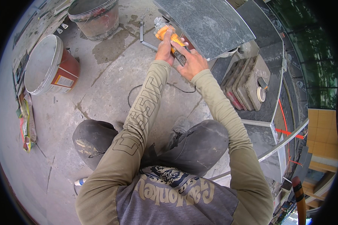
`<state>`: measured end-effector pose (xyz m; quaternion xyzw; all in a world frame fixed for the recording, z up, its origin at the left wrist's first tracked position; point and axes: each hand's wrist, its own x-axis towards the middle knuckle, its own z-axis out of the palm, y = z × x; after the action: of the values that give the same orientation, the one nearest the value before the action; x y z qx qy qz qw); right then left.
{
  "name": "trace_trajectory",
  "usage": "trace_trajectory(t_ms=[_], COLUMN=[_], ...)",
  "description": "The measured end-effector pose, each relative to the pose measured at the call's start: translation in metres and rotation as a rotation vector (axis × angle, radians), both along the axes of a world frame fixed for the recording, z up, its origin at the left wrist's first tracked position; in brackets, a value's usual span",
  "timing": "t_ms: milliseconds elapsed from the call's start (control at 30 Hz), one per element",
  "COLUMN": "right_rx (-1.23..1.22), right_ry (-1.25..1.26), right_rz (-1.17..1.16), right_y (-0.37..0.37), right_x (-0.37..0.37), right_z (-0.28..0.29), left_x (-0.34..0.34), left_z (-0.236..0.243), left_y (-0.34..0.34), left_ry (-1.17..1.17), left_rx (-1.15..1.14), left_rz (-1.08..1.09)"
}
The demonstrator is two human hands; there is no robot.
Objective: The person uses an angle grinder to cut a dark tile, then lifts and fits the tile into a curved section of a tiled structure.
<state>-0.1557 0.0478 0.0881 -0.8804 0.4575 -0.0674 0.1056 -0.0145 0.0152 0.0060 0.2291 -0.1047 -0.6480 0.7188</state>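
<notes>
Holding a yellow grinder (176,38) in both grips, just beside the left edge of the slab (212,26). Wrapping the left grip (164,49) around the yellow body, on the side away from the slab; wrapping the right grip (194,62) around the dark rear end, on the side nearer the slab's lower corner. Cannot tell about any contact between grinder and slab. Bending both knees (202,144), well below the slab. Seeing a metal square (142,32) on the floor (101,101) left of the slab, and a grey bucket (101,28) and a red bucket (66,73) farther left. Seeing also a cord (129,95) below the slab, and blocks (246,82) and a tape roll (261,94) below its right part.
</notes>
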Motion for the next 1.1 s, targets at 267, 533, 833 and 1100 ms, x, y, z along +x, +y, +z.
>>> trace_trajectory(t_ms=[267,533,833,1100], right_rx=[-0.036,0.017,0.006,-0.021], right_ry=[0.024,0.051,-0.02,-0.021], right_rz=[-0.035,-0.043,-0.068,-0.061], right_y=[-0.002,-0.009,-0.009,-0.002], right_x=[0.007,0.012,0.01,0.007], right_z=[-0.001,-0.001,-0.001,0.002], left_x=[0.003,0.008,0.007,0.006], left_z=[0.009,0.004,0.006,0.013], left_y=[-0.001,-0.007,-0.011,-0.001], left_ry=[0.037,0.053,0.033,0.037], left_rx=[0.003,0.01,0.012,0.034], left_rz=[0.01,-0.01,-0.028,-0.041])
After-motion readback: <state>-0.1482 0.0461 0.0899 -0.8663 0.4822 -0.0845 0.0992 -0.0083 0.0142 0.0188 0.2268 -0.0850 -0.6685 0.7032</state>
